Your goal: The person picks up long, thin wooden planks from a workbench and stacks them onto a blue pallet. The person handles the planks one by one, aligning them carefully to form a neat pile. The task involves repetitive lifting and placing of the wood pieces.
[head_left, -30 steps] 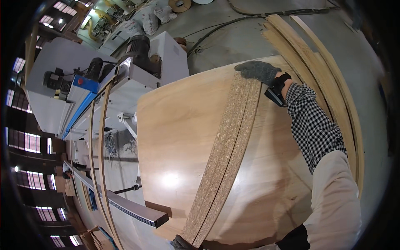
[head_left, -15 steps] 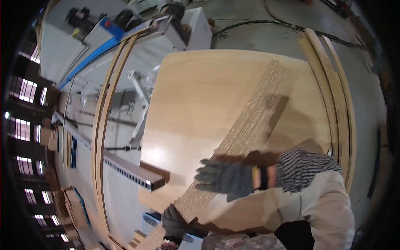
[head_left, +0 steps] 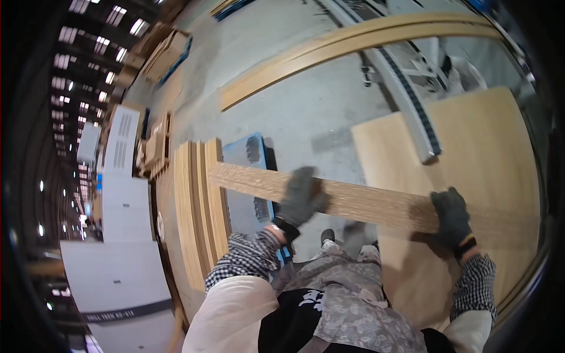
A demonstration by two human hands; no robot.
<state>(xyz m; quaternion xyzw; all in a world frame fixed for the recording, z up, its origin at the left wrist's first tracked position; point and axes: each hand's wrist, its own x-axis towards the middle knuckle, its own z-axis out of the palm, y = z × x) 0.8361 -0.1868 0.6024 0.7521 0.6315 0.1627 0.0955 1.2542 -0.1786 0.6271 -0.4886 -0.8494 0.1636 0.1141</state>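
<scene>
A long bundle of particleboard strips (head_left: 376,203), their rough speckled edges facing up, stretches sideways in front of me. My left hand (head_left: 302,199), in a dark grey glove, grips it left of the middle and is a little smeared by motion. Farther right, my gloved right hand (head_left: 452,217) is wrapped over the bundle above the wood-coloured panel (head_left: 494,135). The bundle's left end reaches the stacked boards (head_left: 200,200) on the left; I cannot tell if it touches them.
A blue pallet (head_left: 244,206) lies beneath and beside the stacked boards. A metal rail (head_left: 412,106) juts over the panel's far edge. Long boards (head_left: 353,44) cross the back. White cabinets (head_left: 112,270) stand along the left, and cardboard on a pallet (head_left: 156,147) lies beyond.
The view has turned left. The bundle has swung leftward off part of the panel. My right hand, stretched flat over the strips before, now grips them; my left hand has moved with the bundle.
</scene>
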